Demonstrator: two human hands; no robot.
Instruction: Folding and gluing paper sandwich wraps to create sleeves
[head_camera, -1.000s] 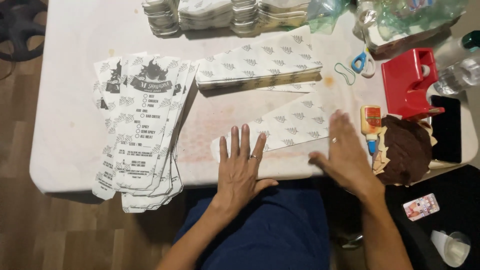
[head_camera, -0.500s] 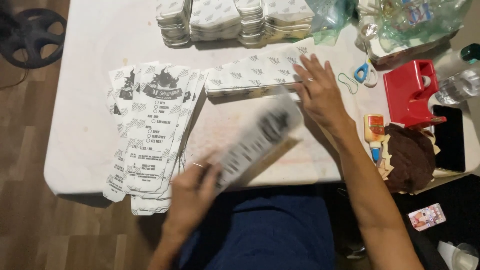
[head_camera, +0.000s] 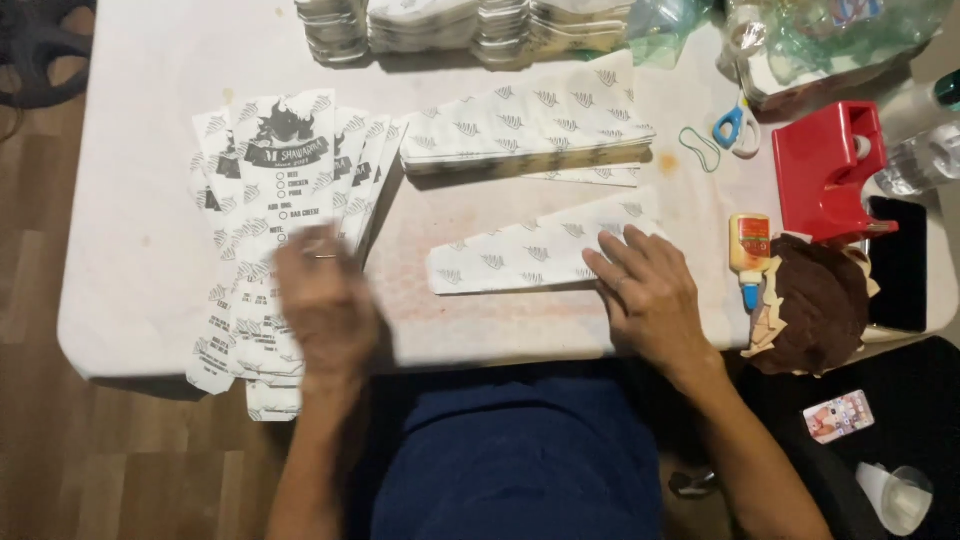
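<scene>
My right hand (head_camera: 652, 293) lies flat, fingers spread, on the right end of a long white patterned paper sleeve (head_camera: 520, 252) in the middle of the white table (head_camera: 140, 290). My left hand (head_camera: 322, 303), blurred, hovers palm down over a fanned pile of printed sleeves (head_camera: 270, 230) at the table's left front; I see nothing gripped in it. Behind the single sleeve sits a neat stack of patterned sleeves (head_camera: 525, 130).
Bundled sleeve stacks (head_camera: 470, 22) line the far edge. To the right lie blue scissors (head_camera: 736, 125), a green rubber band (head_camera: 699, 148), a glue bottle (head_camera: 750, 250), a red tape dispenser (head_camera: 828, 170) and a brown scrap pile (head_camera: 815, 305). A phone (head_camera: 838, 416) lies lower right.
My left hand carried a finished sleeve left onto the fanned pile and let it go. My right hand pulled a fresh sleeve from the stack toward me and pressed it flat.
</scene>
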